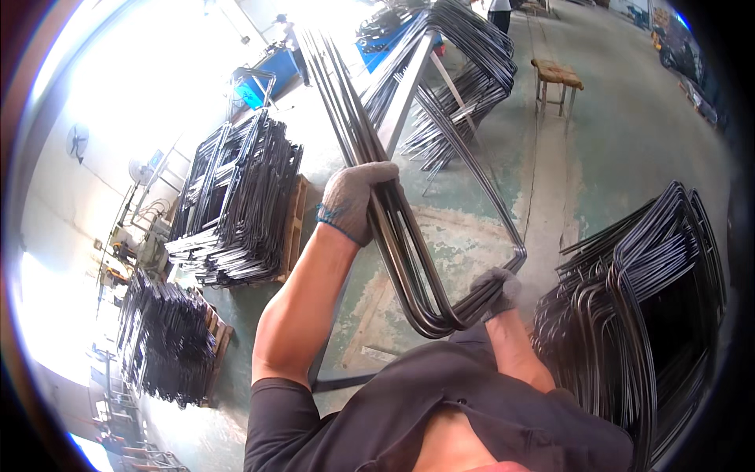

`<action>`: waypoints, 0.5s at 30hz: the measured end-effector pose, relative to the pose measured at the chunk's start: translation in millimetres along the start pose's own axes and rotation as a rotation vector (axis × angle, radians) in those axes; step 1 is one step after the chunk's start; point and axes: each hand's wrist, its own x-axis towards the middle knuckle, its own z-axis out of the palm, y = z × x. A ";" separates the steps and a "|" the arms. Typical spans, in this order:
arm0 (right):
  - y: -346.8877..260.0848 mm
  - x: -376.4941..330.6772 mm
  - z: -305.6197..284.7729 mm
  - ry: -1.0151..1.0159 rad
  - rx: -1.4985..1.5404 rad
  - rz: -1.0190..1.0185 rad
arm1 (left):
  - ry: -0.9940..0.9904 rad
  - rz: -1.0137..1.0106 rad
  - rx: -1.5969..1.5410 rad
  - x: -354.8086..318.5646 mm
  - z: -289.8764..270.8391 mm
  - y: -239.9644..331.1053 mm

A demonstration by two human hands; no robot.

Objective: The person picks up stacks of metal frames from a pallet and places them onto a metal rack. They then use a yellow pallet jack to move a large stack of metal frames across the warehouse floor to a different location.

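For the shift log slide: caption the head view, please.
Both grey-gloved hands, left and right, grip a bundle of bent dark steel tube frames over the green concrete floor.

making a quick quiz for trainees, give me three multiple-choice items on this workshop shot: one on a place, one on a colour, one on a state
1. Where does the wooden stool stand?
A. upper right, on the concrete floor
B. on the left pallet
C. beside the wall fan

2. What colour are the gloves?
A. orange
B. grey
C. white

3. How is the bundle of bent metal rods held?
A. lying on the floor
B. left hand only
C. gripped by both hands

Answers: 1 A, it stands alone on the floor at upper right. 2 B, grey knit on the left hand and the right hand. 3 C, both gloved hands close round it.
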 end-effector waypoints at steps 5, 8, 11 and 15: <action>16.8 -26.8 3.7 0.121 -0.052 0.071 | 0.107 -0.027 0.019 -11.4 6.9 -7.0; 3.7 -30.2 12.8 0.174 -0.076 0.148 | 0.151 -0.045 -0.037 -18.6 2.4 -12.8; -1.3 -41.7 23.3 0.250 -0.162 0.166 | 0.223 -0.061 -0.097 -32.6 -11.4 -30.6; -25.2 -52.1 38.4 0.345 -0.292 0.205 | 0.303 -0.051 -0.216 -52.1 -20.6 -57.5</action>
